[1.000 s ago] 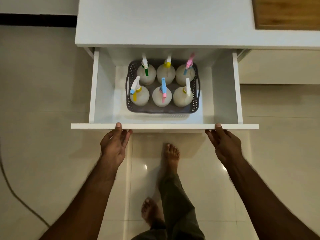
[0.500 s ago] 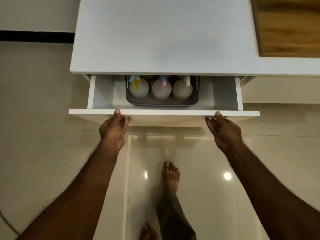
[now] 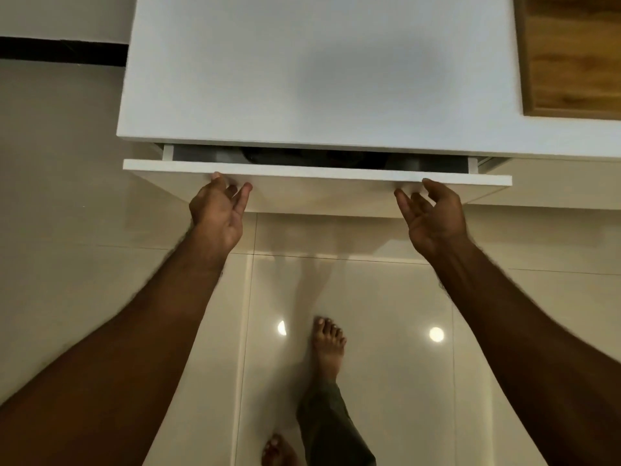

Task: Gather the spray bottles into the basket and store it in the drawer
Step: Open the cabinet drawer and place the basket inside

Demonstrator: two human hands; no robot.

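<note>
The drawer [image 3: 316, 173] stands nearly shut under the white cabinet top [image 3: 302, 72]; only a narrow slot shows between its front panel and the top's front edge. In that slot a dark shape shows near the middle, likely the basket [image 3: 285, 155]; the spray bottles cannot be made out.

Left hand [image 3: 218, 210]: fingers spread and loose, thumb tip touching the upper edge of the drawer front toward its left end, clamped on nothing. Right hand [image 3: 433, 213]: fingers apart, fingertips at the front panel toward its right end; whether they touch it cannot be told. It holds nothing.

A wooden board [image 3: 571, 55] lies at the far right corner of the cabinet top. The rest of the top is bare.

Below, a glossy tiled floor [image 3: 386, 331], with two bare feet: one [image 3: 329, 344] between the forearms, one [image 3: 279, 450] at the lower frame edge. Two light reflections show on the tiles.

Count: one drawer, one board, two hands.
</note>
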